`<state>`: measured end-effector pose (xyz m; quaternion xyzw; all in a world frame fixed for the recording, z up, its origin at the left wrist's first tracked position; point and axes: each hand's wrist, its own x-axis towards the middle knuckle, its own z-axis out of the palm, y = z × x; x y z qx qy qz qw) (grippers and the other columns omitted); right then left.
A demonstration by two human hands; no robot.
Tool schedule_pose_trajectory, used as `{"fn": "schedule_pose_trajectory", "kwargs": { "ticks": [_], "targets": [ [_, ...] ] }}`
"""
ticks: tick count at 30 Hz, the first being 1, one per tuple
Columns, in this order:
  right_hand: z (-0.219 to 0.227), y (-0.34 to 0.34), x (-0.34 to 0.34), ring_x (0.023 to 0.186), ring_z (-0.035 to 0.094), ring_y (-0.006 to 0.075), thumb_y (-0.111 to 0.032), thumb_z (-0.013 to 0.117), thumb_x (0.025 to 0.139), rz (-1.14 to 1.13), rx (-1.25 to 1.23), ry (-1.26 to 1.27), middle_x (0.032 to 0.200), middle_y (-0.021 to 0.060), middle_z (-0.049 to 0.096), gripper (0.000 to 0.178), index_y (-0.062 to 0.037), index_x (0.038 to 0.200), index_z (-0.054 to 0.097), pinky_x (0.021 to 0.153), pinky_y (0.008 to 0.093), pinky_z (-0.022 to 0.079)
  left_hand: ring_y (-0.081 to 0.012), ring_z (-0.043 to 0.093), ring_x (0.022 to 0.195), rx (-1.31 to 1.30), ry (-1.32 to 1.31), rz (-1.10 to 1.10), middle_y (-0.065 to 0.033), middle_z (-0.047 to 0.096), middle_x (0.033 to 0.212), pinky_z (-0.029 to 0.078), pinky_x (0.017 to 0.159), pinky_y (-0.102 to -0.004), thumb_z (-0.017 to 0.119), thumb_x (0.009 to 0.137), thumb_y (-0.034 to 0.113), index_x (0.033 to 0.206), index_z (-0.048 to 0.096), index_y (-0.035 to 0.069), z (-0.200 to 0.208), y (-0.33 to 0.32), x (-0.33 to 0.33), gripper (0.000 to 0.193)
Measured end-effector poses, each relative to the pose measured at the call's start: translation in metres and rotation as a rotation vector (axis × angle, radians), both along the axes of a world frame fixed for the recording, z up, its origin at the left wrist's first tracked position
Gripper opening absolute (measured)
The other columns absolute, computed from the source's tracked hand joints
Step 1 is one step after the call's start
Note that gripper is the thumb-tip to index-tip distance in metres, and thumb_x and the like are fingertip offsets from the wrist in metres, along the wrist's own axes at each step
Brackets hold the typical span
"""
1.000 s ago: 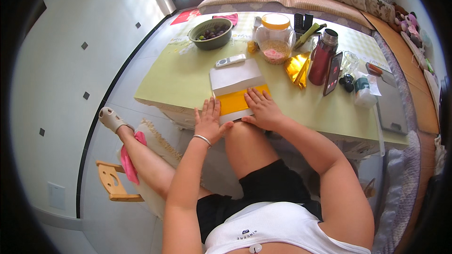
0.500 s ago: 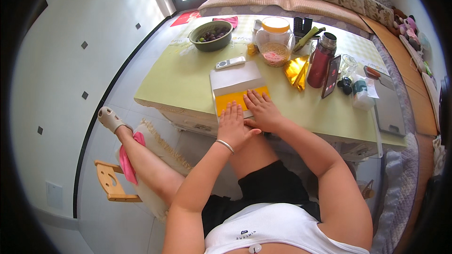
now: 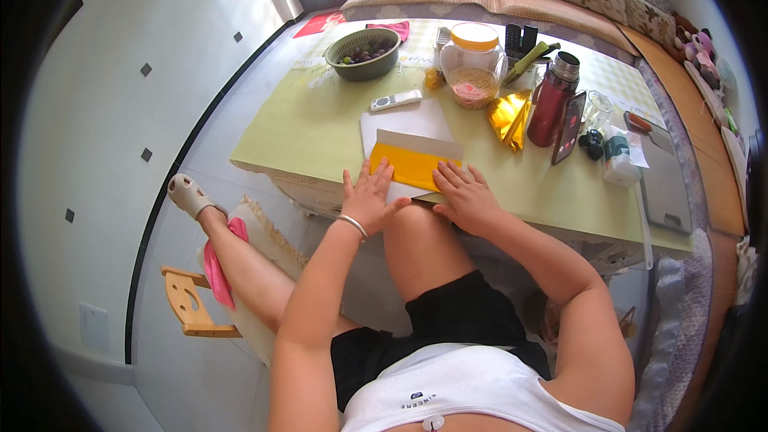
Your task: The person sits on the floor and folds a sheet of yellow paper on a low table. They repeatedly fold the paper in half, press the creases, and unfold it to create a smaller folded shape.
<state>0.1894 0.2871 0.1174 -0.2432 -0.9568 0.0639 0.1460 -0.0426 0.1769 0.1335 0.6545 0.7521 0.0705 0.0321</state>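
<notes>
Pressing stage, judged from hand placement: a yellow sheet with a pale upper band [image 3: 414, 170] lies over white paper [image 3: 410, 116] at the near edge of the counter [image 3: 292, 140]. The left hand [image 3: 369, 198] and right hand [image 3: 466, 197] lie at its two ends, fingers outstretched, clamped on nothing; the next move calls for even pressure at both ends

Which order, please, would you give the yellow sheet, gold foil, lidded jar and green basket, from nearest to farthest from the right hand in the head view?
1. Yellow sheet: touched by the right hand.
2. Gold foil: ahead, slightly right.
3. Lidded jar: beyond the foil, to its left.
4. Green basket: farthest, well to the left.
</notes>
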Motion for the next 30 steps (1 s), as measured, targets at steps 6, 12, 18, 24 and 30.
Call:
{"fn": "schedule_pose_trajectory", "kwargs": {
  "ticks": [6,12,18,24,30],
  "targets": [
    [-0.001,-0.001,0.011,0.132,0.048,0.0316,-0.023,0.071,0.082,0.077,0.017,0.246,0.137,0.0185,0.054,0.051,-0.0025,0.125,0.053,0.112,0.0424,0.033,-0.0355,0.035,0.139,0.266,0.134,-0.177,-0.0191,0.047,0.143,0.017,0.116,-0.0549,0.060,0.087,0.051,0.133,0.054,0.005,0.012,0.010,0.012,0.066],
    [0.007,0.000,0.006,0.117,0.057,0.0323,-0.022,0.074,0.077,0.093,0.043,0.375,0.121,0.0165,0.063,0.034,-0.0045,0.102,0.059,0.103,0.0428,0.040,-0.0354,0.060,0.105,0.464,-0.239,-0.297,-0.0159,0.065,0.108,0.048,0.093,-0.0419,0.076,0.071,0.014,0.098,0.066,0.003,-0.001,0.021,0.037,0.031],
    [0.019,0.009,0.000,0.095,0.062,0.0308,-0.024,0.073,0.076,0.130,0.092,0.354,0.098,0.0126,0.066,0.026,-0.0069,0.091,0.061,0.096,0.0427,0.044,-0.0333,0.062,0.093,0.461,-0.320,-0.185,-0.0132,0.067,0.094,0.051,0.084,-0.0411,0.076,0.070,0.013,0.086,0.066,0.004,0.009,0.025,0.046,0.021],
    [0.024,0.010,-0.005,0.084,0.064,0.0301,-0.020,0.068,0.073,0.159,0.181,0.292,0.088,0.0105,0.066,0.020,-0.0076,0.088,0.062,0.088,0.0433,0.047,-0.0331,0.062,0.089,0.439,-0.295,-0.162,-0.0129,0.066,0.089,0.051,0.079,-0.0413,0.074,0.070,0.012,0.082,0.065,0.004,0.010,0.031,0.041,0.017],
    [0.009,0.016,-0.008,0.085,0.064,0.0292,-0.015,0.064,0.075,0.138,0.169,0.369,0.086,0.0089,0.066,0.011,-0.0072,0.083,0.064,0.078,0.0411,0.051,-0.0317,0.063,0.090,0.466,-0.233,-0.123,-0.0113,0.066,0.089,0.052,0.078,-0.0412,0.072,0.071,0.014,0.081,0.067,0.005,0.011,0.029,0.050,0.014]
  ]
}}
